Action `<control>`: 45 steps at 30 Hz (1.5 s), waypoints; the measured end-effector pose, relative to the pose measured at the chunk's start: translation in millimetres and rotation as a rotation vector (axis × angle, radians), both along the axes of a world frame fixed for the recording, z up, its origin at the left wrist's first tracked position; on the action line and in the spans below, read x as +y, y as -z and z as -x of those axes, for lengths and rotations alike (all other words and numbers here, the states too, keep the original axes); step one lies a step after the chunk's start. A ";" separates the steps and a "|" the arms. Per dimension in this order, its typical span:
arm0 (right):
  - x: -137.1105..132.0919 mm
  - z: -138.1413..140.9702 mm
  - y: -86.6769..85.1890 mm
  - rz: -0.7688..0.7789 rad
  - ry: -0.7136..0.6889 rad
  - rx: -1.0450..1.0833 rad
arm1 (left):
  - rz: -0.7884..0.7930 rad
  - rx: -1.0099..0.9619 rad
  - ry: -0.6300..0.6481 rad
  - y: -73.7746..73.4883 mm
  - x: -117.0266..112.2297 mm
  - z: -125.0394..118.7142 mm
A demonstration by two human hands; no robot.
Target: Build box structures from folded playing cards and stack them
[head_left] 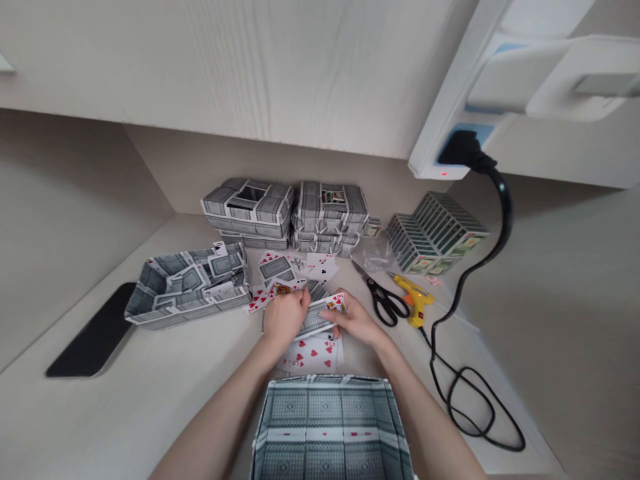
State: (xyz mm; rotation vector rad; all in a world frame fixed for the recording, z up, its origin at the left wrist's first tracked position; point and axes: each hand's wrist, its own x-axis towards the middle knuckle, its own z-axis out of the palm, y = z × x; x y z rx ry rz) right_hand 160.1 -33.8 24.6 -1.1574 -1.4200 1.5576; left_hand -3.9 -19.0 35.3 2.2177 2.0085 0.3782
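Pale tabletop sits under the right grip, pinching a playing-card stack whose long axis slants toward the curled left grip. That grip's hold is hidden.

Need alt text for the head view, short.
Left hand and right hand grip a grey-backed playing card above loose heart cards on a pale desk. A box built from playing cards sits nearest the viewer; beyond are a card tray, stacked card blocks, scissors and a yellow glue gun.
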 end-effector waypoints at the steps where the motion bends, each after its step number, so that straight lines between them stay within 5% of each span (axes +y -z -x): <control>1: -0.1 0.3 0.7 0.004 0.005 -0.002 | -0.003 -0.002 -0.006 0.5 -0.2 -0.1; 15: 1.7 1.0 6.5 -0.161 0.086 -0.033 | -0.030 -0.069 -0.017 0.3 -3.2 -3.3; 21: 10.3 -7.1 -2.2 -0.089 0.318 0.026 | 0.024 -0.479 0.241 7.9 1.4 -6.0; 30: 9.8 4.4 -1.4 -0.080 0.282 0.109 | 0.373 -1.203 0.206 13.5 2.1 -16.7; 38: 0.1 17.9 1.4 0.056 0.196 0.138 | 0.405 -1.353 0.104 12.1 0.0 -18.9; 45: 2.6 21.5 6.8 -0.036 0.300 0.226 | 0.340 -1.324 0.101 11.0 0.7 -19.7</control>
